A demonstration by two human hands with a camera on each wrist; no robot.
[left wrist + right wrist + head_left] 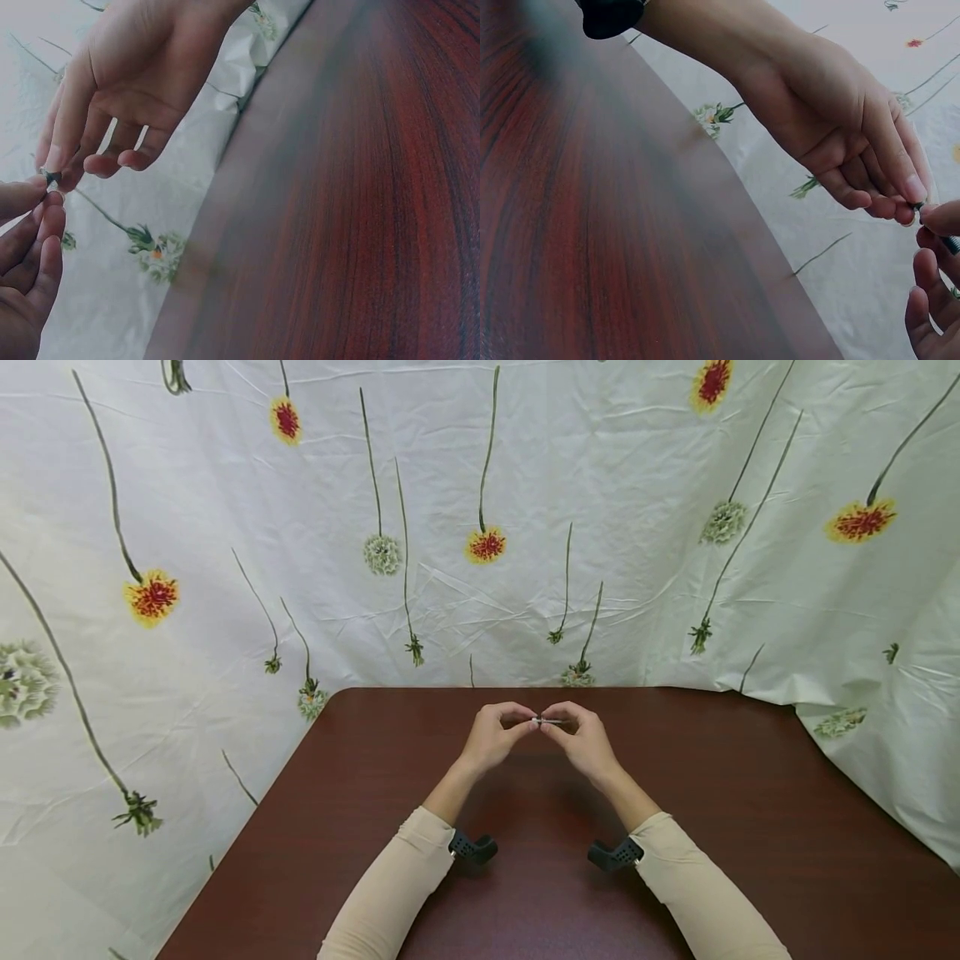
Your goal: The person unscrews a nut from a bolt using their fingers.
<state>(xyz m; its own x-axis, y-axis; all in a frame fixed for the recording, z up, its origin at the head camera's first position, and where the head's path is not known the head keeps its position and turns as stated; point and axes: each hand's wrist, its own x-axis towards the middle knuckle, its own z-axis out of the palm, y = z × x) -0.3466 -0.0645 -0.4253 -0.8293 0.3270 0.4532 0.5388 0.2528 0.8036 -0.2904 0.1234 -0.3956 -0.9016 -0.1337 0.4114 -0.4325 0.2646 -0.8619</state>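
A small metal bolt [553, 722] is held level between both hands above the far part of the table. Its threaded shank [951, 244] shows in the right wrist view, running back through the fingers of my right hand [585, 743], whose thumb and fingers pinch it. My left hand [491, 739] pinches a small dark piece [51, 178] at the bolt's other end between thumb and forefinger. I cannot tell whether that piece is a nut or the bolt's head. The fingertips of both hands nearly meet, covering much of it.
The dark red-brown wooden table [360, 827] extends under both forearms. Behind it and to its sides hangs a white cloth [442, 610] printed with flowers. Black camera mounts [474, 848] stick inward from both wrists.
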